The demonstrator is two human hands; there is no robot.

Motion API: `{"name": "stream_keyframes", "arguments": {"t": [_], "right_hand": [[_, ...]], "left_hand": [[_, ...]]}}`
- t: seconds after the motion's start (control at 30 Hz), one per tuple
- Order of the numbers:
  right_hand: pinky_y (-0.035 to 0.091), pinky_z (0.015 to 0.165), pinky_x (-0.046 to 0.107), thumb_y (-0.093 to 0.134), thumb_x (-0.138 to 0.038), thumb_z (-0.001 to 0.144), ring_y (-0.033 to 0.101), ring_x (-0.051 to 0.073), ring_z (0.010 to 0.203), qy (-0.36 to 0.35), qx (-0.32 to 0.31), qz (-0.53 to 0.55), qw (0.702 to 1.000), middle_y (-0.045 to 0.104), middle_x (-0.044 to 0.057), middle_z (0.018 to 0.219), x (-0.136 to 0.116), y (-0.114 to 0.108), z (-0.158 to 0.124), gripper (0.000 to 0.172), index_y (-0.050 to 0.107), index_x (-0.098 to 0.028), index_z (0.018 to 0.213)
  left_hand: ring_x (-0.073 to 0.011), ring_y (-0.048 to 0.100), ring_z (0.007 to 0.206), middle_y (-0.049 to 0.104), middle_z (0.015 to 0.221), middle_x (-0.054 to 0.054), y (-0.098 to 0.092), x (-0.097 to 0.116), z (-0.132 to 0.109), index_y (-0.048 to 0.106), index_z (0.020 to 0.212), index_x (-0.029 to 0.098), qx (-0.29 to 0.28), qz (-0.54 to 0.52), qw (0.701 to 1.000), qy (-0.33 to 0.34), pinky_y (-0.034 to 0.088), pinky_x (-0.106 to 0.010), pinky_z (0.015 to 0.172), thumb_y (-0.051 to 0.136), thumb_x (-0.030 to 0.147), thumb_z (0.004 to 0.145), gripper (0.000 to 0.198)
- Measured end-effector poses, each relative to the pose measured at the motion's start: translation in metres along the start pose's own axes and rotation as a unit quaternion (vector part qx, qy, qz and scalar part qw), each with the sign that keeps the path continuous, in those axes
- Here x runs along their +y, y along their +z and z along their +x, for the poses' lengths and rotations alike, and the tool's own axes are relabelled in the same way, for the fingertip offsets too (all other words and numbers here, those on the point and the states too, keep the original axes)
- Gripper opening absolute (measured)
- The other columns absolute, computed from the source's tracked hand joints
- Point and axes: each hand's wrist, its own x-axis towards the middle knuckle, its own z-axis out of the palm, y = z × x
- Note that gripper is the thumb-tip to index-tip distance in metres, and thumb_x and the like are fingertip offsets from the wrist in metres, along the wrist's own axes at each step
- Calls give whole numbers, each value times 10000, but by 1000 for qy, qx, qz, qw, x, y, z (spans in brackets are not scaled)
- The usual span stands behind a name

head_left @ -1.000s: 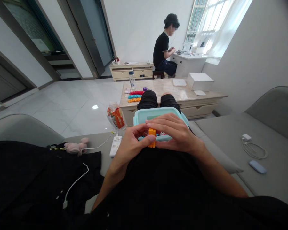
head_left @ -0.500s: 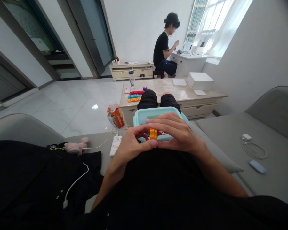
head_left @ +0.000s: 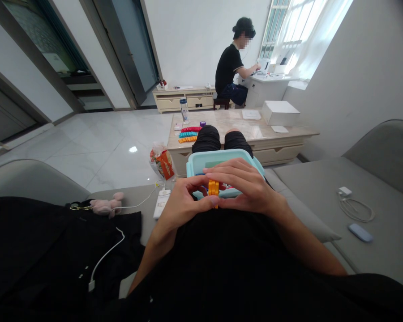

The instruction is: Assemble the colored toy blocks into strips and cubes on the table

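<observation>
Both my hands pinch a small stack of orange building pieces over my lap. My left hand grips it from the left with thumb and fingers curled. My right hand closes on it from the right, its fingers arched over the top. Just behind them a light teal box rests on my knees; a few coloured pieces show inside, mostly hidden by my fingers.
A coffee table ahead carries red, teal and orange bead-like chains, a bottle and a white box. On the sofa lie a power bank, cables, a pink plush and a blue case. Another person sits at a far desk.
The orange stack has shifted slightly upward and turned between my fingers. The person at the far desk has stretched an arm out over the desk.
</observation>
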Motion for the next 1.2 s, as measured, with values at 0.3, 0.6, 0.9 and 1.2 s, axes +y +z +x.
{"name": "stream_keyframes", "arguments": {"t": [0.3, 0.6, 0.9, 1.2], "right_hand": [[590, 1117, 476, 826, -413, 983, 736, 302, 1279, 36, -10, -5, 999, 757, 112, 1421, -14, -11, 8, 665, 589, -297, 1593], [580, 939, 395, 617, -258, 1094, 742, 249, 996, 159, -3, -83, 984, 813, 76, 1040, 38, -21, -16, 179, 791, -236, 1129], [565, 990, 411, 687, -317, 1071, 718, 266, 1108, 261, -186, -44, 946, 771, 89, 1115, 26, 19, -18, 141, 751, -202, 1123], [577, 990, 451, 941, -465, 853, 692, 340, 1162, 331, -314, -86, 886, 707, 134, 1196, 11, 21, -16, 537, 663, -173, 1209]], "left_hand": [[-296, 788, 961, 853, 1073, -114, -8, -2, -2, 867, 1155, 171, 15, -14, 1000, 10, 617, -363, 879, 926, 479, 779, 491], [-349, 799, 1068, 851, 1127, -164, -16, -13, 1, 855, 1171, 139, 148, -46, 987, 52, 650, -389, 885, 908, 524, 792, 543], [-355, 793, 1123, 846, 1151, -177, -11, -25, 13, 847, 1090, 124, 173, -65, 981, 54, 636, -404, 957, 887, 550, 805, 514], [-365, 794, 1144, 847, 1166, -164, -7, -24, 12, 851, 1150, 138, 135, -74, 986, 59, 641, -423, 991, 898, 536, 814, 523]]}}
